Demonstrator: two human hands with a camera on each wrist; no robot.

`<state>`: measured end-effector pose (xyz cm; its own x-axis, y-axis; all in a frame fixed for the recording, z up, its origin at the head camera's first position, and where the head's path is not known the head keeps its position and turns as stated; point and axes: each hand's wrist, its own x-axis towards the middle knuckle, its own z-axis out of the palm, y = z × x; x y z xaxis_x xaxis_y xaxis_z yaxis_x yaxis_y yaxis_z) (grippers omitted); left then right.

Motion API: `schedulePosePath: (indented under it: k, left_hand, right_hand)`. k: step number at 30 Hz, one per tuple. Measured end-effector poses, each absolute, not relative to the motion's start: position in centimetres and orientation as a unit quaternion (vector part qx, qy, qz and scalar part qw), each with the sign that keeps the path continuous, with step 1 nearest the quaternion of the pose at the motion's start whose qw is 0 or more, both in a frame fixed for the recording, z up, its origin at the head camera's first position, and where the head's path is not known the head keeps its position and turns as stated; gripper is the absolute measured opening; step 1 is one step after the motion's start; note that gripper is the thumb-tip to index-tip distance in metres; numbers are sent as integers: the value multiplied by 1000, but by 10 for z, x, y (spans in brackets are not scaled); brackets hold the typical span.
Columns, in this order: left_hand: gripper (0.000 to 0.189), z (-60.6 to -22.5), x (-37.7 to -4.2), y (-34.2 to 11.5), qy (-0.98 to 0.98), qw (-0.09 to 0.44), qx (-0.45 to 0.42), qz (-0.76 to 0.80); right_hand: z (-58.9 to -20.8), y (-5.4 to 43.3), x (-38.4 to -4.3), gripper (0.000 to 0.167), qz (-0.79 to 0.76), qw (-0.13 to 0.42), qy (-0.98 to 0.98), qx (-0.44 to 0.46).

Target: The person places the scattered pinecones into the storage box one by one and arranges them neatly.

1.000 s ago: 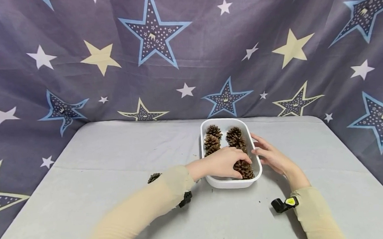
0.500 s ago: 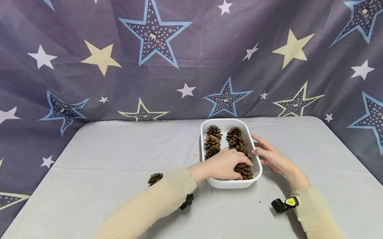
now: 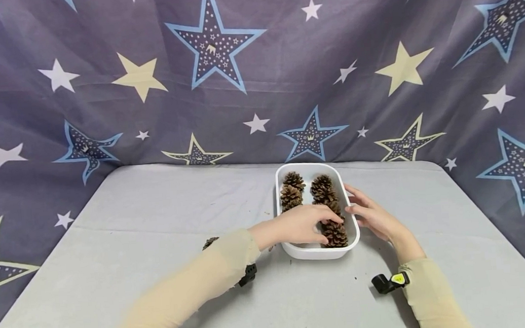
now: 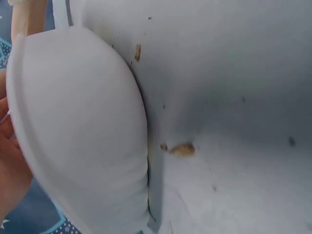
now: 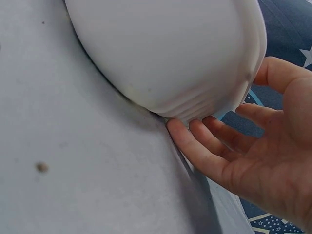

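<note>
A white plastic box holds several brown pine cones in two rows. My left hand reaches over its near left rim. Its thumb and fingertips are spread over the pine cone in the near right corner, touching or just above it. Another pine cone is at the far end of that row; the left row's pine cones are partly behind the hand. My right hand rests its fairly straight fingers against the box's right outer wall. In the right wrist view, fingertips touch the box's lower side.
One pine cone lies on the grey cloth-covered table, mostly hidden by my left sleeve. Small brown flakes are scattered beside the box. A star-patterned curtain stands behind the table.
My left wrist and sleeve have drawn slightly left, covering more of the loose pine cone, and the gap between thumb and fingers looks wider. The right hand and box have stayed put.
</note>
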<state>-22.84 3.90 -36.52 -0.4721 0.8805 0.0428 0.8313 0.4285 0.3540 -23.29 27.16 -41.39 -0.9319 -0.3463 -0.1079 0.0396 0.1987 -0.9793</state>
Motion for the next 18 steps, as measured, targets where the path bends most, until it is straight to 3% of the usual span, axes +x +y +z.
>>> schedulePosePath:
  k: [18]
  left_hand:
    - [37,-350,-239,-38,865,71,457,196]
  right_hand:
    - [-412,270,-230,70,-632,151,754,-98]
